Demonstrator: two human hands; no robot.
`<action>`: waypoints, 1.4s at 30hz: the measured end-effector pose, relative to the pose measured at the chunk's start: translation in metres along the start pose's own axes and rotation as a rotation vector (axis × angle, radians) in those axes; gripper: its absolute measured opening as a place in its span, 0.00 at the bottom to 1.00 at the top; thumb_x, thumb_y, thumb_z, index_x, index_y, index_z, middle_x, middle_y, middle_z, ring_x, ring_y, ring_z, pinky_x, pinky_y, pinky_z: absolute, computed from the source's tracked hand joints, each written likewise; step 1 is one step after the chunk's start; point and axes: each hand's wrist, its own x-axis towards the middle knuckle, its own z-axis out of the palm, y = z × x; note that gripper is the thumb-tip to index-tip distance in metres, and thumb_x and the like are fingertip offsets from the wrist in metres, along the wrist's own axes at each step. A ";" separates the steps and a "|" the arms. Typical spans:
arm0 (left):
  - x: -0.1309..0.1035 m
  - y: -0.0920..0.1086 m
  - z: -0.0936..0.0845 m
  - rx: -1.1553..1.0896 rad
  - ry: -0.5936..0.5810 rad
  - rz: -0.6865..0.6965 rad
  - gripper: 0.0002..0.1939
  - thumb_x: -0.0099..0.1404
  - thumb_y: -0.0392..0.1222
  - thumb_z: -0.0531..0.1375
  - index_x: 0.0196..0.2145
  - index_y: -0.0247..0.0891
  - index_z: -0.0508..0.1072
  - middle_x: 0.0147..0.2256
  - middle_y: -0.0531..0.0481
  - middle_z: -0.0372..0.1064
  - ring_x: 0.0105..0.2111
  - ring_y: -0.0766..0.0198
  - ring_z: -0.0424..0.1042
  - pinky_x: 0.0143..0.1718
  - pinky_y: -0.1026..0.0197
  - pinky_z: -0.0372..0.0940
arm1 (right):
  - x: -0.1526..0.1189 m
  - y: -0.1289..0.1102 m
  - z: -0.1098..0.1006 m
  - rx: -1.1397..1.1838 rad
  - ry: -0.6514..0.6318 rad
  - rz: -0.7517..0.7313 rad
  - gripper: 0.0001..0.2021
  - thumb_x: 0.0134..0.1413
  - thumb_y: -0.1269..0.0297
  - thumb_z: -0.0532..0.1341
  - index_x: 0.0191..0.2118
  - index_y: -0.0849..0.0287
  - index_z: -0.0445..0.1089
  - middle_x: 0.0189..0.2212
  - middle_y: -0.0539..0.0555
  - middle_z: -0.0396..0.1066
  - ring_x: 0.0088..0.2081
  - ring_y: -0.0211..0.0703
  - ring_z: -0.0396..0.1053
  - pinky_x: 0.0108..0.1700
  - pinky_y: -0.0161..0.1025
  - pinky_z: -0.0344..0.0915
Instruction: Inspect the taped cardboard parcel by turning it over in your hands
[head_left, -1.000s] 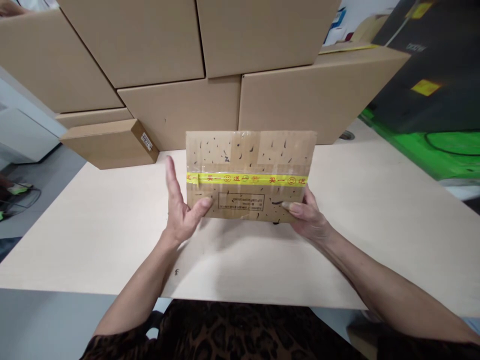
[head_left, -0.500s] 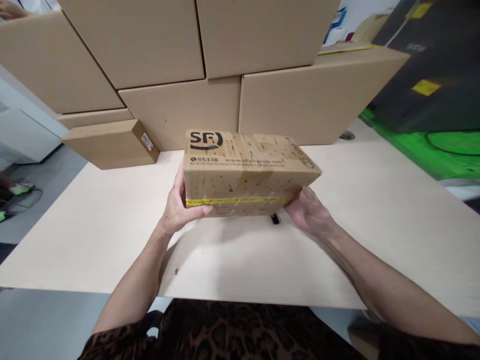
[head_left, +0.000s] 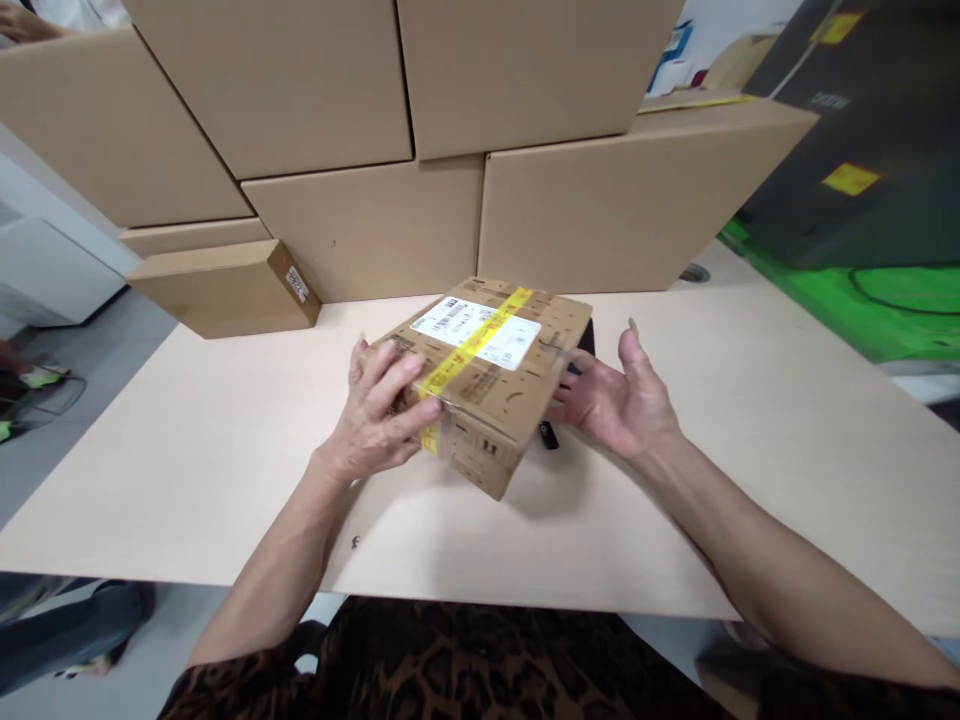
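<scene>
A brown cardboard box (head_left: 517, 400) with yellow tape and a white label is held tilted over the table (head_left: 247, 460). My left hand (head_left: 382, 410) grips its left end, thumb and fingers around the edge. On the other side, my right hand (head_left: 619, 400) is open with its palm toward the box and thumb raised; some fingertips are hidden behind the box, so I cannot tell whether they touch it. A small black object (head_left: 549, 436) lies on the table just below the box. Another dark thing shows partly behind the box's right edge.
Large cardboard boxes (head_left: 360, 230) are stacked along the table's back. A flatter closed carton (head_left: 217, 290) stands at the back left. Beyond the right edge are a dark grey case (head_left: 840, 140) and a green surface (head_left: 885, 300). Another person's leg (head_left: 82, 630) shows at lower left.
The box has been turned over and around, so its labelled face now shows instead of the printed SF side. My right hand has opened beside it. A leg has appeared at lower left.
</scene>
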 end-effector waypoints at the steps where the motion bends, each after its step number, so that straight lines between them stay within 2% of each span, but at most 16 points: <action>1: -0.002 0.001 0.004 -0.046 -0.016 0.007 0.34 0.55 0.61 0.77 0.59 0.70 0.76 0.61 0.52 0.75 0.75 0.35 0.58 0.77 0.20 0.37 | 0.001 0.001 -0.002 -0.002 0.023 0.011 0.36 0.48 0.19 0.64 0.44 0.48 0.76 0.40 0.60 0.82 0.51 0.69 0.80 0.51 0.71 0.79; 3: -0.005 0.005 0.012 -0.110 -0.021 0.037 0.30 0.61 0.54 0.75 0.59 0.75 0.75 0.61 0.56 0.76 0.75 0.41 0.60 0.78 0.24 0.38 | 0.001 0.002 -0.005 -0.016 0.069 0.007 0.31 0.52 0.23 0.66 0.43 0.47 0.76 0.36 0.57 0.81 0.45 0.65 0.81 0.47 0.67 0.80; 6: -0.007 0.011 0.021 -0.126 -0.024 0.119 0.33 0.65 0.46 0.72 0.61 0.83 0.72 0.62 0.62 0.76 0.73 0.47 0.65 0.79 0.28 0.39 | -0.002 -0.001 -0.002 -0.048 0.116 -0.016 0.24 0.56 0.32 0.70 0.45 0.46 0.77 0.34 0.53 0.81 0.37 0.57 0.79 0.39 0.60 0.81; 9: -0.007 0.017 0.026 -0.069 -0.045 0.173 0.37 0.65 0.43 0.73 0.63 0.84 0.70 0.61 0.62 0.77 0.72 0.47 0.66 0.79 0.28 0.40 | -0.006 -0.005 0.004 -0.056 0.171 0.005 0.21 0.51 0.44 0.76 0.47 0.47 0.80 0.36 0.53 0.83 0.36 0.55 0.79 0.36 0.56 0.80; 12: -0.005 0.022 0.029 0.040 -0.020 0.246 0.42 0.63 0.45 0.76 0.66 0.82 0.67 0.66 0.61 0.73 0.76 0.46 0.58 0.81 0.29 0.33 | -0.007 -0.008 0.009 -0.038 0.238 -0.047 0.21 0.43 0.51 0.78 0.44 0.48 0.81 0.40 0.53 0.85 0.42 0.58 0.81 0.40 0.56 0.82; 14: -0.003 0.024 0.030 0.082 0.037 0.254 0.51 0.57 0.56 0.79 0.72 0.77 0.61 0.75 0.58 0.60 0.81 0.40 0.45 0.80 0.29 0.27 | -0.007 -0.009 0.011 -0.047 0.266 -0.140 0.19 0.41 0.53 0.78 0.42 0.47 0.79 0.41 0.51 0.85 0.46 0.59 0.81 0.43 0.56 0.82; 17: 0.002 0.030 0.030 0.008 0.140 0.004 0.75 0.44 0.74 0.78 0.80 0.66 0.42 0.83 0.49 0.30 0.81 0.27 0.24 0.77 0.21 0.24 | -0.008 -0.009 0.016 -0.071 0.262 -0.303 0.22 0.43 0.54 0.76 0.48 0.43 0.77 0.46 0.49 0.84 0.55 0.62 0.79 0.49 0.58 0.82; 19: 0.008 0.037 0.029 -0.190 0.182 -0.282 0.78 0.47 0.79 0.74 0.81 0.62 0.33 0.83 0.44 0.20 0.81 0.25 0.21 0.76 0.18 0.30 | -0.010 -0.008 0.019 -0.066 0.252 -0.410 0.27 0.45 0.54 0.74 0.54 0.41 0.74 0.51 0.50 0.82 0.61 0.64 0.75 0.54 0.61 0.80; 21: 0.015 0.048 0.029 -0.508 0.166 -0.520 0.68 0.57 0.80 0.68 0.81 0.60 0.35 0.83 0.41 0.26 0.82 0.29 0.30 0.77 0.21 0.41 | -0.013 -0.003 0.022 -0.060 0.257 -0.498 0.30 0.46 0.54 0.73 0.57 0.39 0.72 0.54 0.51 0.81 0.65 0.66 0.72 0.57 0.63 0.78; 24: 0.027 0.066 0.030 -0.939 0.084 -0.724 0.58 0.60 0.75 0.69 0.78 0.58 0.48 0.79 0.39 0.51 0.78 0.33 0.51 0.72 0.27 0.60 | -0.016 0.007 0.026 -0.078 0.272 -0.559 0.32 0.45 0.54 0.75 0.58 0.37 0.70 0.58 0.50 0.78 0.69 0.64 0.68 0.61 0.63 0.76; 26: 0.033 0.073 0.031 -1.060 0.134 -0.830 0.53 0.59 0.66 0.73 0.75 0.56 0.55 0.73 0.40 0.64 0.73 0.34 0.64 0.68 0.30 0.67 | -0.017 0.014 0.025 -0.099 0.262 -0.555 0.32 0.43 0.52 0.78 0.56 0.36 0.70 0.59 0.49 0.76 0.69 0.62 0.67 0.63 0.61 0.74; 29: 0.037 0.074 0.028 -1.077 0.268 -0.924 0.49 0.56 0.59 0.76 0.70 0.52 0.62 0.65 0.41 0.74 0.66 0.37 0.73 0.65 0.35 0.71 | -0.014 0.018 0.023 -0.124 0.210 -0.525 0.31 0.42 0.45 0.80 0.53 0.36 0.71 0.60 0.49 0.75 0.71 0.62 0.65 0.64 0.60 0.74; 32: 0.039 0.067 0.020 -1.017 0.345 -0.919 0.49 0.52 0.57 0.77 0.68 0.48 0.66 0.61 0.41 0.77 0.62 0.37 0.76 0.63 0.36 0.73 | -0.008 0.017 0.021 -0.130 0.183 -0.524 0.26 0.51 0.35 0.73 0.52 0.36 0.73 0.62 0.49 0.75 0.71 0.61 0.64 0.61 0.60 0.76; 36: 0.041 0.057 0.009 -0.941 0.390 -0.807 0.55 0.49 0.54 0.79 0.70 0.47 0.63 0.59 0.40 0.78 0.62 0.36 0.76 0.62 0.36 0.73 | -0.005 0.013 0.023 -0.186 0.156 -0.536 0.23 0.58 0.34 0.68 0.55 0.36 0.75 0.61 0.48 0.75 0.67 0.58 0.68 0.60 0.60 0.76; 39: 0.040 0.051 0.004 -0.854 0.379 -0.686 0.62 0.47 0.54 0.81 0.73 0.47 0.58 0.63 0.38 0.74 0.68 0.35 0.71 0.66 0.35 0.70 | -0.002 0.013 0.025 -0.226 0.104 -0.505 0.23 0.60 0.33 0.66 0.55 0.36 0.76 0.61 0.48 0.76 0.65 0.57 0.70 0.62 0.58 0.73; 42: 0.035 0.042 -0.001 -0.739 0.318 -0.636 0.67 0.43 0.55 0.83 0.75 0.46 0.57 0.67 0.35 0.69 0.72 0.33 0.64 0.72 0.33 0.63 | 0.007 0.014 0.025 -0.192 0.078 -0.438 0.22 0.62 0.30 0.63 0.49 0.38 0.78 0.57 0.49 0.79 0.63 0.57 0.72 0.60 0.58 0.74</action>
